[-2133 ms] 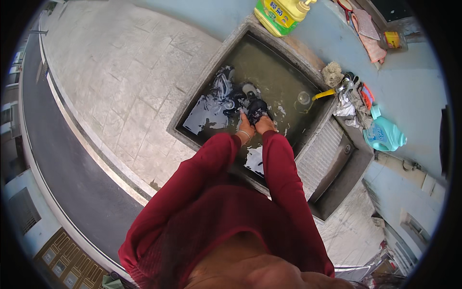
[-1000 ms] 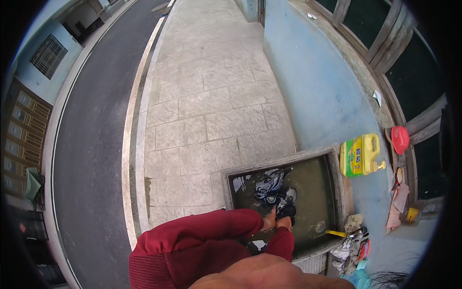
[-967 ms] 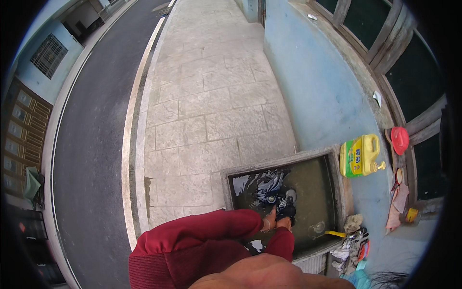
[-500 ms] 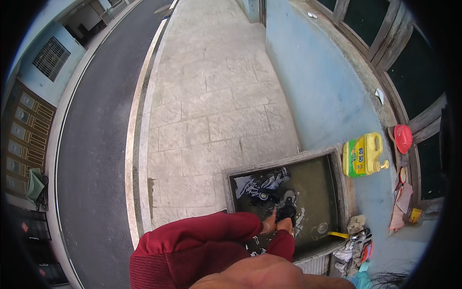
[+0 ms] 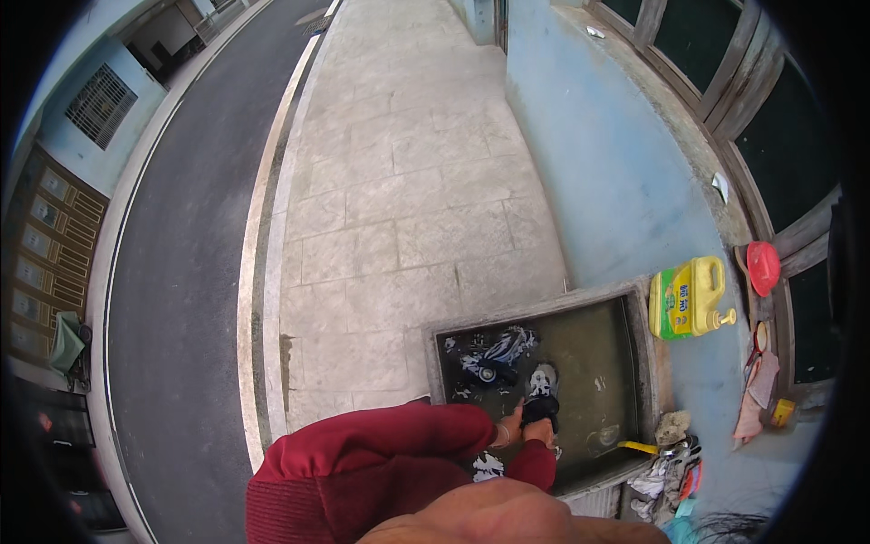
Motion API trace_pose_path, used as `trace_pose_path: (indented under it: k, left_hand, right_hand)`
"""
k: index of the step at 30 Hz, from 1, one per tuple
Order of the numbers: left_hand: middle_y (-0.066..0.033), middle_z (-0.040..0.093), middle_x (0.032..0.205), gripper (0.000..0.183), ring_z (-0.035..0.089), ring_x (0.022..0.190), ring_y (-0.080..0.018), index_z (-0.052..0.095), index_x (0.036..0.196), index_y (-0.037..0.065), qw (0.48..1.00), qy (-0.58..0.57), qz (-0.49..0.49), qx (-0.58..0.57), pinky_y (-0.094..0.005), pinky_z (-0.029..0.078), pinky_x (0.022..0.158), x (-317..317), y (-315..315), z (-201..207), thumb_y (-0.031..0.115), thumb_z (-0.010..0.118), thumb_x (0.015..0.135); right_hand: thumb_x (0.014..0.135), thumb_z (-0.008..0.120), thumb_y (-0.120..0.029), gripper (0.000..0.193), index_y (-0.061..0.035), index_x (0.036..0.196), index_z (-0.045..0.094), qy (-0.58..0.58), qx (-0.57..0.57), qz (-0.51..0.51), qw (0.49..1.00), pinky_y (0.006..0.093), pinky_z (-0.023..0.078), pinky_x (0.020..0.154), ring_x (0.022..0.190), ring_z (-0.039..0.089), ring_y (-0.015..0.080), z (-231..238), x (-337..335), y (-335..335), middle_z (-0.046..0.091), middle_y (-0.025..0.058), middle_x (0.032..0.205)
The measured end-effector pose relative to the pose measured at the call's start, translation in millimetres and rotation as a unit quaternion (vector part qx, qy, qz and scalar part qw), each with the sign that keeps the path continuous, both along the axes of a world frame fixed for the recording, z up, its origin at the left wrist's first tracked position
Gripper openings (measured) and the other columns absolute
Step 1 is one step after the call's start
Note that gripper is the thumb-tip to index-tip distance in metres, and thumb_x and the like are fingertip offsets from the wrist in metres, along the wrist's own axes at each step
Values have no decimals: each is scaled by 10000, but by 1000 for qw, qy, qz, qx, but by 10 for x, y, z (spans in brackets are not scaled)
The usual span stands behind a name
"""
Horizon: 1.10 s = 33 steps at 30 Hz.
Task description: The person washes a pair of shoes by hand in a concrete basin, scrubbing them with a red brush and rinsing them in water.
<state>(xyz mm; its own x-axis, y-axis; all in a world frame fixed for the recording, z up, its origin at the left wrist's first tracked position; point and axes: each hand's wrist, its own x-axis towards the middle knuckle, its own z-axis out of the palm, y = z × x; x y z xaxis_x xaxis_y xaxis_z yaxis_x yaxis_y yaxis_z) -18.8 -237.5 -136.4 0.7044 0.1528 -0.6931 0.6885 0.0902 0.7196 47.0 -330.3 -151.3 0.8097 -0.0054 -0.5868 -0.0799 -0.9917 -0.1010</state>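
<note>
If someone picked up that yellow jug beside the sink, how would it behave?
The yellow jug would probably stay stiff, since it looks like moulded plastic. Its handle should help against slipping. It might be heavy given its bulk, though its fill level doesn't show.

Dark shoe (image 5: pixel 541 408), wet, greyish-white patch toward far end; lies lengthwise toward basin's (image 5: pixel 642 358) far wall, near middle, in murky water (image 5: pixel 594 349).

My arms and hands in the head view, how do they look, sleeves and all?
Your left sleeve and right sleeve are dark red and long. Your left hand and right hand are bare, with what seems a thin pale band at the left wrist.
</note>
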Motion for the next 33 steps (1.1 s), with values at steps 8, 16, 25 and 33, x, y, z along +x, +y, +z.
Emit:
trace_pose_path:
  k: [8, 16, 25, 33]
  left_hand:
    - [-227, 519, 1095, 788, 566, 911, -340, -45, 1376, 137, 1000, 7, 0, -14, -403, 479, 689, 20, -13, 87, 114, 496, 804]
    - [-220, 513, 1103, 751, 570, 899, -331, -21, 1378, 147, 1000, 7, 2, -25, -399, 494, 661, 58, -66, 116, 99, 471, 813]
    - [-212, 506, 1111, 712, 574, 885, -321, 7, 1380, 158, 999, 8, 20, -26, -394, 510, 629, 128, -36, 130, 82, 443, 822]
    - [-204, 500, 1119, 681, 578, 873, -312, 31, 1382, 167, 999, 10, 25, -33, -389, 524, 600, 141, -120, 146, 66, 418, 831]
  right_hand:
    - [687, 604, -213, 312, -29, 937, 627, -18, -81, 68, 994, 463, 440, 742, 913, 585, 328, 534, 79, 237, 617, 168, 982]
    - [678, 610, -175, 302, -7, 929, 624, -19, -3, 150, 988, 397, 454, 705, 835, 607, 294, -61, 186, -121, 634, 152, 935]
    - [680, 598, -51, 99, 47, 697, 590, 114, 416, -179, 884, 322, 449, 557, 605, 563, 152, 187, 101, -203, 593, 66, 655]
    - [621, 633, -138, 134, -22, 646, 569, -92, 253, 247, 931, 320, 420, 509, 491, 509, 136, 736, 269, -327, 526, 86, 527]
